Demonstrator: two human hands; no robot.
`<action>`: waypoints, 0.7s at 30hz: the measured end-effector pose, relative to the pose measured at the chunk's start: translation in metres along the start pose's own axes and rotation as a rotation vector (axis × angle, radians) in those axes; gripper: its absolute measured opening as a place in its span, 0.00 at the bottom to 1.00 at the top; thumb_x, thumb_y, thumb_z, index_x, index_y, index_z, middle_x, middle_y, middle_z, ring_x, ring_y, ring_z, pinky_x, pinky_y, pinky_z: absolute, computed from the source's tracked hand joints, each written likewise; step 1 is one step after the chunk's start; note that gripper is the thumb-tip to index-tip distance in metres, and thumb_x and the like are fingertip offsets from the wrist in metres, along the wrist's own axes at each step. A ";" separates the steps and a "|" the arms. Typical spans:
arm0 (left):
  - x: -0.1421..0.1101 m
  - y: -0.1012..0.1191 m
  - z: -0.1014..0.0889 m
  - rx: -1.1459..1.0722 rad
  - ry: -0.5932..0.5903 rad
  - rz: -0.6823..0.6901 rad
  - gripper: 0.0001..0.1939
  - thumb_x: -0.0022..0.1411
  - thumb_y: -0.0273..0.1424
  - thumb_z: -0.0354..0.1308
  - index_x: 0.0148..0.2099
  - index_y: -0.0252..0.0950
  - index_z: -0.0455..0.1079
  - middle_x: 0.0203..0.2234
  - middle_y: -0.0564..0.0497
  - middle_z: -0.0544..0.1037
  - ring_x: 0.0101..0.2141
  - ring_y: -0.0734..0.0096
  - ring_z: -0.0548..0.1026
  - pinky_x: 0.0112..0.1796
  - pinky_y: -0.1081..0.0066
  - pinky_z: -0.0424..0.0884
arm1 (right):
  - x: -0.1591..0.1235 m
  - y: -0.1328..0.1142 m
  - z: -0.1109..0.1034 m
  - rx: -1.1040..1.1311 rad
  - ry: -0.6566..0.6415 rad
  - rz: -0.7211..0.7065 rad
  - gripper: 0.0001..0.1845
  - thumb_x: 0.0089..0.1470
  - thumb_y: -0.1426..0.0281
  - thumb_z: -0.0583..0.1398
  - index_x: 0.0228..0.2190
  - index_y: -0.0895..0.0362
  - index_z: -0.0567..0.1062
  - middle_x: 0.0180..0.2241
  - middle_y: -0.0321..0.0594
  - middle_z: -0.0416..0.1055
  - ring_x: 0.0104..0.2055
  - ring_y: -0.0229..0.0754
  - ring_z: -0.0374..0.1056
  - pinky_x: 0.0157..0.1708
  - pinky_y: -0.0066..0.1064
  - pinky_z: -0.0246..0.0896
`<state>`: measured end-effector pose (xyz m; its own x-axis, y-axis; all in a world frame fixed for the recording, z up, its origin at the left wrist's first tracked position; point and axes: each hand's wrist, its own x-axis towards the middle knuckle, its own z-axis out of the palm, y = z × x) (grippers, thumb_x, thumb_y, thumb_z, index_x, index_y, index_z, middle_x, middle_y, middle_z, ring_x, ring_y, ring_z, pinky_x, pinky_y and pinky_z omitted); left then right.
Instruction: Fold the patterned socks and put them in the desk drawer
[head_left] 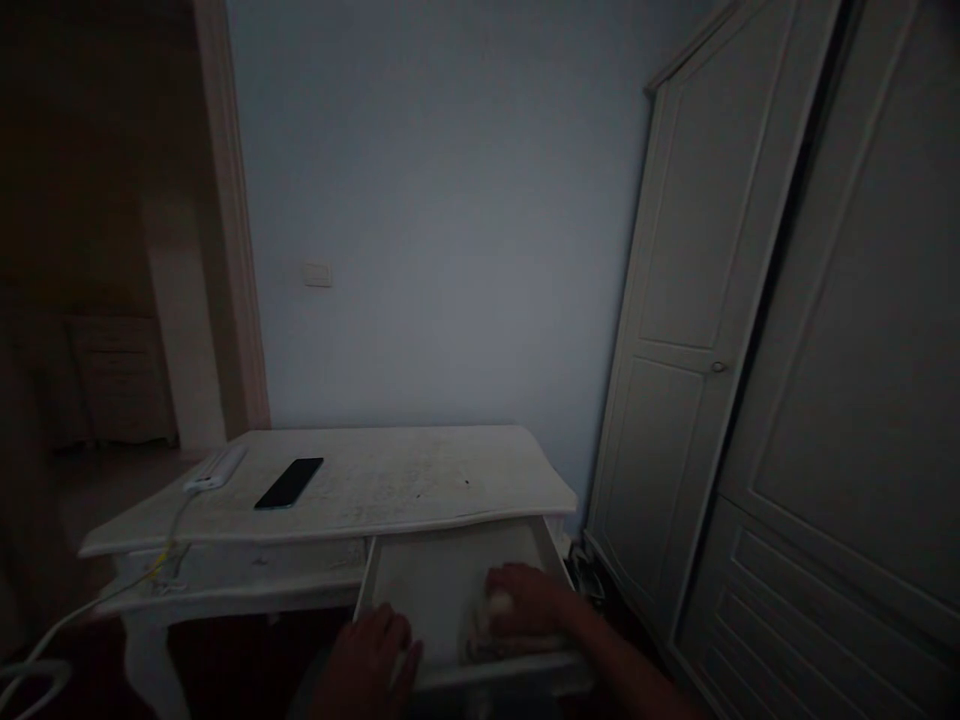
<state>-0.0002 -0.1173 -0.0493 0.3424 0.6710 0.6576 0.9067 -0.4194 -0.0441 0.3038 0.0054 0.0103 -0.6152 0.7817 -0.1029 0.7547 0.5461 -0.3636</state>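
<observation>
A drawer is pulled out from the front of a worn white desk. My right hand reaches inside it, its fingers closed over a pale crumpled cloth that lies against the drawer's floor near the front. The dim light and motion blur hide the cloth's full outline. At the drawer's front left corner is my left hand, fingers bent over the edge and thumb on the near side. A black phone lies flat on the desktop, left of the drawer.
A white power strip sits at the desk's left end, its cable trailing down left. To the right stands a tall white wardrobe. Dark items lie between it and the desk. Behind is a blue wall; a doorway opens at left.
</observation>
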 end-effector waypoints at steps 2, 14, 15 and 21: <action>0.000 -0.026 0.014 0.081 0.016 -0.002 0.10 0.74 0.37 0.54 0.50 0.43 0.76 0.45 0.46 0.84 0.48 0.53 0.81 0.48 0.55 0.77 | 0.003 0.009 -0.002 -0.083 0.070 0.112 0.33 0.47 0.59 0.70 0.55 0.54 0.74 0.54 0.53 0.75 0.54 0.62 0.73 0.52 0.47 0.64; 0.003 -0.015 0.008 -0.047 -0.250 -0.007 0.19 0.76 0.30 0.46 0.38 0.43 0.77 0.31 0.52 0.84 0.35 0.62 0.82 0.46 0.61 0.71 | 0.122 -0.097 0.060 -0.056 -0.136 -0.452 0.27 0.50 0.60 0.72 0.49 0.54 0.74 0.49 0.45 0.76 0.51 0.53 0.72 0.52 0.41 0.64; 0.004 -0.015 0.007 -0.059 -0.253 0.002 0.19 0.76 0.29 0.45 0.39 0.43 0.77 0.32 0.52 0.84 0.35 0.62 0.82 0.47 0.61 0.71 | 0.124 -0.099 0.063 -0.078 -0.178 -0.529 0.26 0.50 0.60 0.72 0.49 0.54 0.74 0.48 0.45 0.75 0.52 0.54 0.71 0.53 0.42 0.64; 0.003 -0.014 0.009 -0.017 -0.265 -0.018 0.19 0.75 0.28 0.46 0.37 0.41 0.77 0.31 0.51 0.84 0.35 0.62 0.82 0.46 0.61 0.71 | 0.081 -0.043 0.039 -0.139 -0.142 -0.363 0.37 0.44 0.59 0.75 0.56 0.44 0.74 0.61 0.46 0.66 0.63 0.61 0.64 0.52 0.50 0.67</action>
<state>-0.0101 -0.1036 -0.0539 0.3805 0.8143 0.4383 0.9099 -0.4144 -0.0201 0.2131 0.0337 -0.0184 -0.8652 0.4865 -0.1212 0.5003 0.8220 -0.2721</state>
